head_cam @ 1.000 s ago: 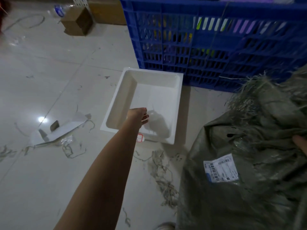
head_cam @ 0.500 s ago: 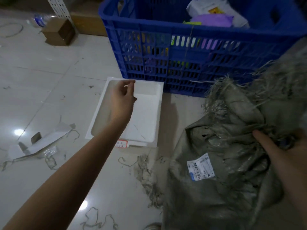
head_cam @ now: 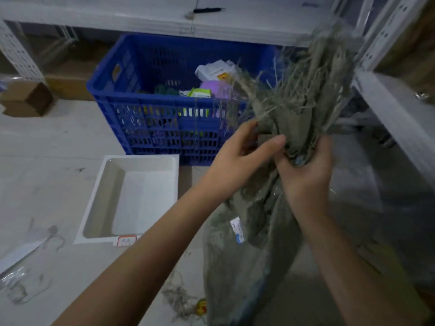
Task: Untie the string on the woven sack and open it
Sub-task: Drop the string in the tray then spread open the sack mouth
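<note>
Both hands up at the gathered neck of the grey-green woven sack point(head_cam: 254, 243), which stands on the floor. Right hand point(head_cam: 306, 175) clamped around the neck, left hand point(head_cam: 237, 158) pinching it beside. String not discernible. White tray point(head_cam: 98, 208) left, blue crate point(head_cam: 146, 123) behind.
</note>
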Demonstrator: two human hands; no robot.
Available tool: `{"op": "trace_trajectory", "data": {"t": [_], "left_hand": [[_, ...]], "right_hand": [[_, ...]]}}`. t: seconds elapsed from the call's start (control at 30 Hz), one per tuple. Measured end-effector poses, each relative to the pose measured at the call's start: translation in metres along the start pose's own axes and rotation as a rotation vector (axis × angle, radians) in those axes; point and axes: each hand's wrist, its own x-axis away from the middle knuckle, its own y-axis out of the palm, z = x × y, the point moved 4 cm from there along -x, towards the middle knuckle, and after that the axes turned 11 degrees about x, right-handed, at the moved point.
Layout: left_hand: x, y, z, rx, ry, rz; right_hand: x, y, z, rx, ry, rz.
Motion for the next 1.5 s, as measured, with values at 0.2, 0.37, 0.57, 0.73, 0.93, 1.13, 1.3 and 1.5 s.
{"op": "trace_trajectory", "data": {"t": [0.2,0.37,0.57,0.73,0.93,1.13,1.3,1.5], "left_hand": [[-0.01,0.003,0.009,-0.086,0.134,0.004],[0.005,-0.019,-0.074,-0.247,-0.023,0.07],[0.034,-0.037,-0.137,-0.585,-0.268,0.131],[0.044,-0.04,-0.144,-0.223,-0.352,-0.048],[0.039,-0.032,-0.118,0.211,-0.573,-0.04],[0.043,-0.027,-0.126,-0.289,-0.542,0.166],[0.057,-0.05,-0.128,-0.156,-0.556,0.418],[0.066,-0.064,-0.123,-0.087,-0.49,0.487]], "right_hand": [[-0.014,0.01,-0.007,-0.367,0.063,-0.072],[0.03,0.03,0.066,0.134,0.123,-0.407],[0.072,0.023,0.121,0.209,0.518,-0.815],[0.056,-0.002,0.125,-0.219,0.952,-0.416],[0.033,-0.009,0.121,-0.12,0.939,-0.719],[0.057,0.005,0.117,0.242,0.819,-0.774],[0.07,-0.01,0.131,0.032,0.908,-0.615],[0.068,-0.022,0.123,-0.194,0.919,-0.542]]}}
